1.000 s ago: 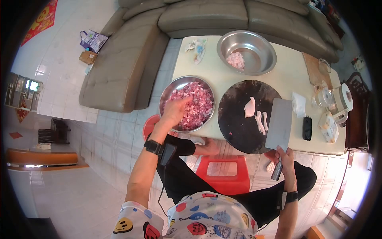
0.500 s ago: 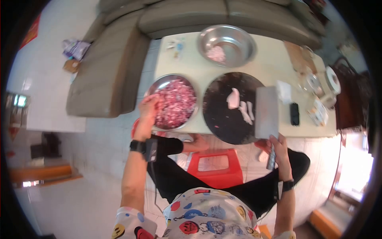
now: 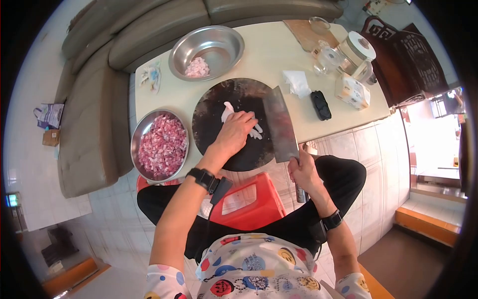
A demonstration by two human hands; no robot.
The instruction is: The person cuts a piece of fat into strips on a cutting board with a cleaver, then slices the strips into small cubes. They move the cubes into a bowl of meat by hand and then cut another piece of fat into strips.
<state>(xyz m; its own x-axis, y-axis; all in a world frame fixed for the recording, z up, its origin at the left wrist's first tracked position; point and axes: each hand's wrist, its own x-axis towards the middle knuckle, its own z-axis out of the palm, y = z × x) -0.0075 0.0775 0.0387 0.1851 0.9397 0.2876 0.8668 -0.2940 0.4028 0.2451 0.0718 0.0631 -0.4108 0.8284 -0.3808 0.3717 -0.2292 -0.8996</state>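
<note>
My right hand [image 3: 304, 172] grips a cleaver [image 3: 280, 127] by its handle. The broad blade is over the right edge of a round dark chopping board [image 3: 219, 149]. On the middle of the board my left hand [image 3: 235, 132] presses down with closed fingers on pale strips of fatty meat [image 3: 256, 130]. A paler piece of meat [image 3: 227, 110] shows past its knuckles, and the fingers hide part of the strips. Left of the board stands a steel bowl [image 3: 133, 144] full of chopped red and white meat [image 3: 163, 146].
A larger steel basin [image 3: 231, 47] at the back holds a small heap of pale diced meat [image 3: 197, 68]. To the right on the table [image 3: 318, 132] are white paper [image 3: 297, 83], a black case [image 3: 321, 105], a tissue pack [image 3: 353, 91] and a jug [image 3: 356, 50]. A red stool [image 3: 274, 197] stands below.
My left hand has moved right, from the bowl of chopped meat to the strips on the board. The cleaver stays in my right hand, its blade now tilted. The view has turned.
</note>
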